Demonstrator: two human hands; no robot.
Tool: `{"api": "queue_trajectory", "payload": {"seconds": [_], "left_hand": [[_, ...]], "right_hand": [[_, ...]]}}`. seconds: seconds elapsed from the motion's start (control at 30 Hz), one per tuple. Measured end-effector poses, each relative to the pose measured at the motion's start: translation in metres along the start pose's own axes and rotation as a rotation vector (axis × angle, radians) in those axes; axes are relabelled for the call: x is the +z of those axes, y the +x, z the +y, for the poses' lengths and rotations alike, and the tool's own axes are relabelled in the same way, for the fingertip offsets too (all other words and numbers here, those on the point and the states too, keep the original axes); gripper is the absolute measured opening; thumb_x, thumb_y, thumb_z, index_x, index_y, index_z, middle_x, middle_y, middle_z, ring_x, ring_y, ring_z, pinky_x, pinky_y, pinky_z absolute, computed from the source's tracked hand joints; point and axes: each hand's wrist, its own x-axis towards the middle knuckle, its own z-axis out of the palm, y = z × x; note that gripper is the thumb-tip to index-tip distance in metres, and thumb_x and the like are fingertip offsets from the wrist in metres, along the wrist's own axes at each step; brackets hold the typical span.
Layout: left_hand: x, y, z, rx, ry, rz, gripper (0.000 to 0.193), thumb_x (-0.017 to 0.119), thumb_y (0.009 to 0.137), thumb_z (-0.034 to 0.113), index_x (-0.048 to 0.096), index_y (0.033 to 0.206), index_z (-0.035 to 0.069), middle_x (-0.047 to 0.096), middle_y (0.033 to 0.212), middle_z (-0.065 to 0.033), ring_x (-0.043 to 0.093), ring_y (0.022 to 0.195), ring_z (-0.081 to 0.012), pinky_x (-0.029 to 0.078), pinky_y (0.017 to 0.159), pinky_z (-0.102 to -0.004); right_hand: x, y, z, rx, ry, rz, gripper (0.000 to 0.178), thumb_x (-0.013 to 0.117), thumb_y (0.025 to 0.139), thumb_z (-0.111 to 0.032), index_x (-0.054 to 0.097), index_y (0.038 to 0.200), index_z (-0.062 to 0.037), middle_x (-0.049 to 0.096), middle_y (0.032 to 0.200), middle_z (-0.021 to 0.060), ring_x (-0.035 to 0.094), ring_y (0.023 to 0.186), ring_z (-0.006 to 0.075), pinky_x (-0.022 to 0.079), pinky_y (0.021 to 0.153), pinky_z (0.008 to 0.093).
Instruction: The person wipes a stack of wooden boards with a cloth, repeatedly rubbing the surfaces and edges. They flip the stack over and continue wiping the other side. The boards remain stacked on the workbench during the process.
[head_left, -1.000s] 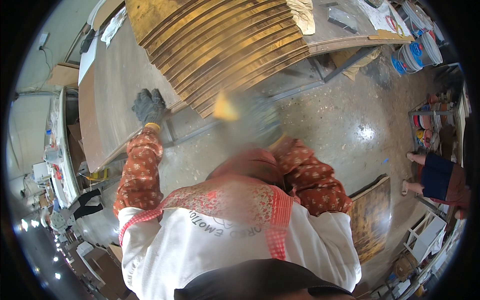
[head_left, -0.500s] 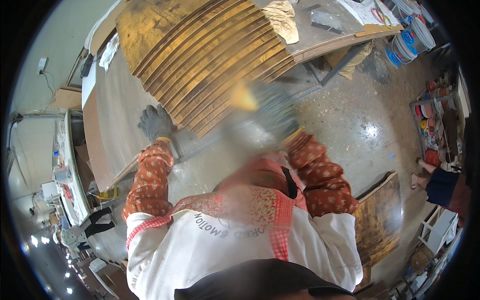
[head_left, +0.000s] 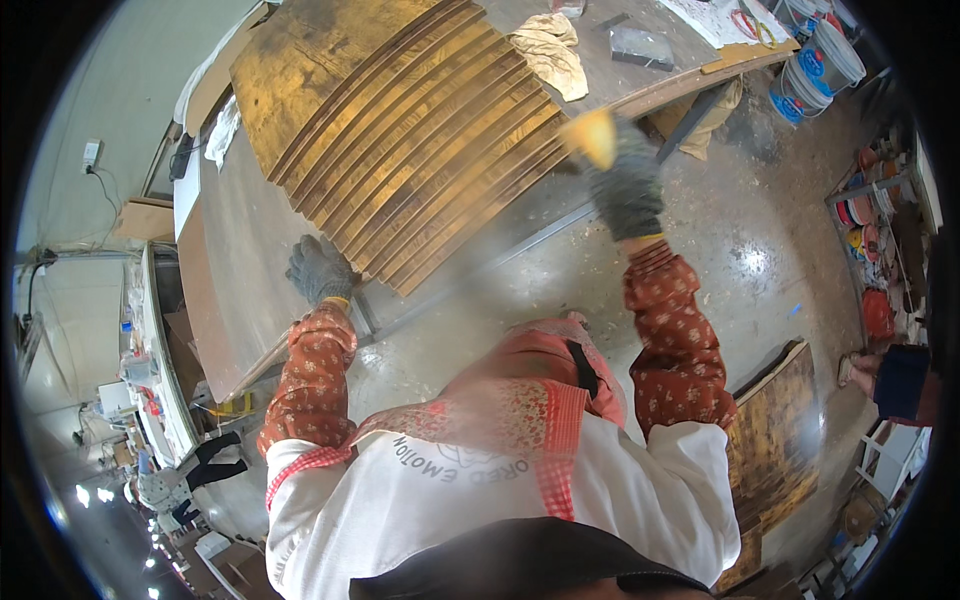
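Observation:
A stack of yellow-brown stained wooden boards (head_left: 420, 130) lies fanned out in steps on the workbench (head_left: 235, 225). My left hand (head_left: 322, 270), in a dark grey glove, rests on the bench beside the stack's near left corner, fingers spread. At the right end of the stack, over the near edge, my right hand (head_left: 627, 185), gloved alike, is closed on a yellow pad (head_left: 592, 138). Motion blurs the pad, and its exact kind cannot be made out. Whether it touches the lowest board is also unclear.
A beige cloth (head_left: 550, 52) and a plastic-wrapped block (head_left: 640, 47) lie on the bench's far right. Buckets (head_left: 830, 62) stand beyond it. Another stained board (head_left: 775, 430) leans at my right. A person's legs (head_left: 870, 370) show at the right edge, near a spool rack (head_left: 870, 205).
My right hand has swung to the right and away from me with the yellow pad, toward the stack's right end. My left hand stays by the near left corner.

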Motion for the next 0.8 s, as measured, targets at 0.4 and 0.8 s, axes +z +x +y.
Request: {"api": "queue_trajectory", "payload": {"seconds": [0.4,0.8], "left_hand": [[-0.003,-0.006,-0.001,0.003,-0.095,-0.018,0.044,0.052,0.092,0.034,0.052,0.125,0.005,0.052,0.129,-0.0138,0.043,0.124,-0.0327,0.03,0.107,-0.0444],[0.006,-0.001,-0.011,0.021,-0.031,-0.069,0.086,0.087,0.053,0.013,0.047,0.129,0.008,0.048,0.133,-0.0107,0.042,0.126,-0.0315,0.033,0.107,-0.0402]], "right_hand": [[0.017,-0.032,-0.025,0.153,0.201,-0.215,0.068,0.074,0.078,-0.028,0.048,0.135,-0.0019,0.06,0.12,0.0204,0.061,0.106,0.0348,0.049,0.091,0.0416],[0.022,-0.006,-0.019,0.072,-0.535,-0.292,0.055,0.067,0.083,-0.035,0.056,0.127,-0.0038,0.066,0.106,0.0152,0.062,0.099,0.0344,0.05,0.086,0.0435]]}}
